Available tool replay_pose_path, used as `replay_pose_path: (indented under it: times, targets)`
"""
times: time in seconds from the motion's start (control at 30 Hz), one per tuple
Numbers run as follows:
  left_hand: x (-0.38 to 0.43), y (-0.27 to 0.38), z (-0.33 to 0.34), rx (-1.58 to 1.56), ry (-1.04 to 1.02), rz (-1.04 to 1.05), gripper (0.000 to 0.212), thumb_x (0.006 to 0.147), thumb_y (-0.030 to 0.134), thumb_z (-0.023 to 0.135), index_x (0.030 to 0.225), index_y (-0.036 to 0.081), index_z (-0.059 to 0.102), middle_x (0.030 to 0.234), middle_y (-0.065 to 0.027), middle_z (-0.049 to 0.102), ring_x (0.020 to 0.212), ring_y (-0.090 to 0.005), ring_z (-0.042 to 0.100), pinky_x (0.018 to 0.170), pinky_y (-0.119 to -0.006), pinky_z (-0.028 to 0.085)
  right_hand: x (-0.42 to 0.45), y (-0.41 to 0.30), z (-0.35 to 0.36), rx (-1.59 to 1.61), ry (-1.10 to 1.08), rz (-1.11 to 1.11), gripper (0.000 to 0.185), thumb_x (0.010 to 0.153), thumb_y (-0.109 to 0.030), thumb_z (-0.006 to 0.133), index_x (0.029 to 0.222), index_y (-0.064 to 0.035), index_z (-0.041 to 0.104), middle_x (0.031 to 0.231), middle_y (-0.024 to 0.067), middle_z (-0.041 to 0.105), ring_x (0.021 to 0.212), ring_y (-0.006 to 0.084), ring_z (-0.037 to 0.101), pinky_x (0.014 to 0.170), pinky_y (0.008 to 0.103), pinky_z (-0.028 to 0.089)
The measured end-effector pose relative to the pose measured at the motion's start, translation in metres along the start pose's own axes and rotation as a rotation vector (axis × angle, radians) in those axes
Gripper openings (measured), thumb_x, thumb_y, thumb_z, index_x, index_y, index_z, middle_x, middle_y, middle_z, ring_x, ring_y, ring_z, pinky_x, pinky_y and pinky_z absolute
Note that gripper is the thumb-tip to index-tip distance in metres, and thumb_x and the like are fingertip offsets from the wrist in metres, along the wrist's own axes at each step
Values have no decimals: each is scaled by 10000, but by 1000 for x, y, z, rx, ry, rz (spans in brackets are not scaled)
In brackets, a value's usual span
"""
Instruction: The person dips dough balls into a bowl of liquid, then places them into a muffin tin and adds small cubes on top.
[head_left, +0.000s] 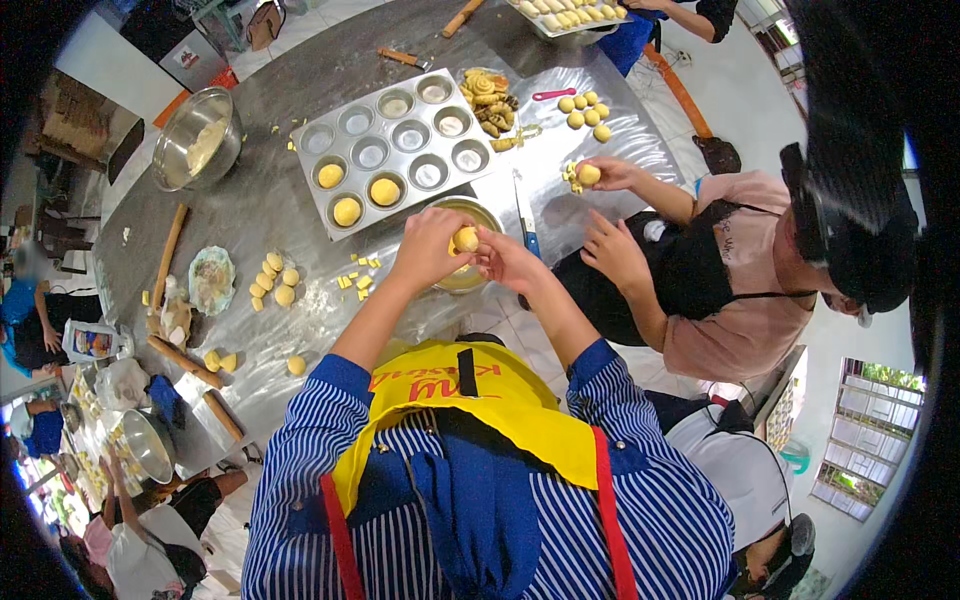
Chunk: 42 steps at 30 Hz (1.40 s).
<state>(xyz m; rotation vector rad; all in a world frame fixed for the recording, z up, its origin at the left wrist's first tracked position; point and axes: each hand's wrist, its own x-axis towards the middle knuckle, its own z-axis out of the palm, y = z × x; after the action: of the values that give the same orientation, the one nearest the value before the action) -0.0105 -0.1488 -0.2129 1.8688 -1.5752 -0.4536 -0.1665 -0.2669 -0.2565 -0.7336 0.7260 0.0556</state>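
Between my left hand and my right hand a ball of yellow dough is held by the fingers of both, above a metal bowl with yellow contents. Beyond the bowl lies a metal muffin tin; 3 of its cups hold yellow dough balls, and the others hold none. Small yellow cubes, possibly cheese, are scattered on the metal table left of my left hand. Farther left sits a group of small dough balls, and a single ball rests nearer me.
A knife with a blue handle lies right of the bowl. A co-worker at the right holds another dough ball. A large steel bowl and a wooden rolling pin are at the left. Shaped dough pieces lie beyond the tin.
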Motion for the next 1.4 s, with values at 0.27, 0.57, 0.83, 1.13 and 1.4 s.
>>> replay_pose_path:
  times: [0.27, 0.57, 0.83, 1.13, 1.4]
  targets:
    - [-13, -12, -26, 190, -77, 67, 428, 682, 174, 710, 1084, 110, 580, 997, -73, 589, 1017, -274, 550, 856, -430, 412, -46, -55, -3, -430, 83, -249, 498, 955, -434, 479, 1314, -88, 494, 998, 21, 661, 820, 83, 565, 652, 223, 448]
    - [45, -93, -102, 497, -9, 74, 343, 662, 126, 687, 974, 78, 554, 982, -114, 569, 894, -329, 593, 721, -478, 475, -25, -2, -2, -630, 129, -6, 361, 943, -327, 528, 1235, -122, 582, 956, -5, 642, 779, 89, 567, 651, 250, 451]
    - [92, -154, -96, 716, -228, 36, 427, 670, 129, 735, 1075, 118, 600, 1040, -88, 591, 989, -265, 600, 824, -444, 477, -23, 7, 1, -607, 73, 25, 337, 951, -280, 517, 1244, -124, 575, 987, 12, 651, 807, 71, 571, 666, 228, 436]
    - [98, -166, -94, 694, -184, 115, 538, 668, 171, 749, 1156, 146, 524, 1088, -61, 593, 1081, -262, 527, 898, -444, 431, -26, -9, -7, -542, 142, -32, 323, 948, -277, 536, 1219, -108, 581, 994, 22, 660, 776, 66, 571, 618, 209, 450]
    - [88, -170, -121, 553, -161, 79, 586, 662, 204, 786, 1188, 160, 532, 1155, -19, 603, 1119, -252, 510, 925, -425, 421, -18, -18, -1, -538, 148, -34, 311, 944, -268, 534, 1214, -124, 586, 987, 14, 672, 759, 63, 563, 612, 204, 451]
